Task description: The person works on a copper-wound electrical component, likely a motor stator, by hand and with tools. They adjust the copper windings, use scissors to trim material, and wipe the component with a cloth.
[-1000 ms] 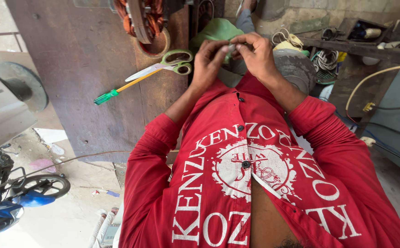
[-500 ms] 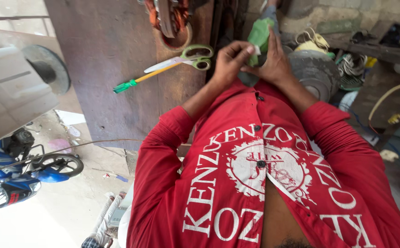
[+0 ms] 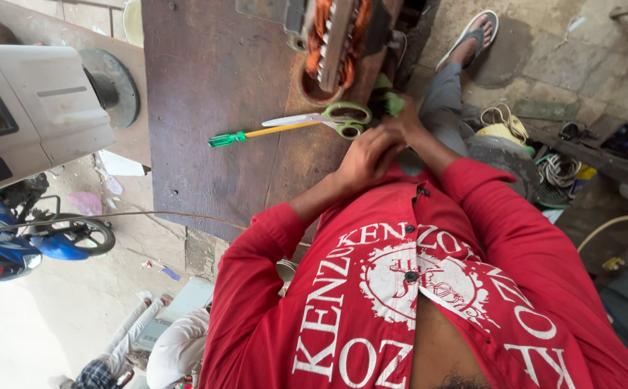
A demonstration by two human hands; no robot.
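My left hand (image 3: pixel 366 155) and my right hand (image 3: pixel 409 128) are pressed together at the near edge of a dark wooden board (image 3: pixel 206 79), above my lap. My right hand's fingers close on a small green piece (image 3: pixel 393 104) that sticks out past them. My left hand's fingers curl against the right hand, and what they grip is hidden. Green-handled scissors (image 3: pixel 337 119) lie on the board just left of my hands. A screwdriver (image 3: pixel 256 133) with a yellow shaft and green handle lies beside the scissors.
A motor stator (image 3: pixel 335 36) with copper windings stands at the board's far end. A white appliance (image 3: pixel 33 108) is at the left, with a blue motorbike (image 3: pixel 11 248) below it. Wire coils (image 3: pixel 559 169) lie at the right. Another person (image 3: pixel 177 353) crouches at the bottom left.
My hands stay together but sit lower, closer to my chest. The view has shifted, so the stator and my sandalled foot now show.
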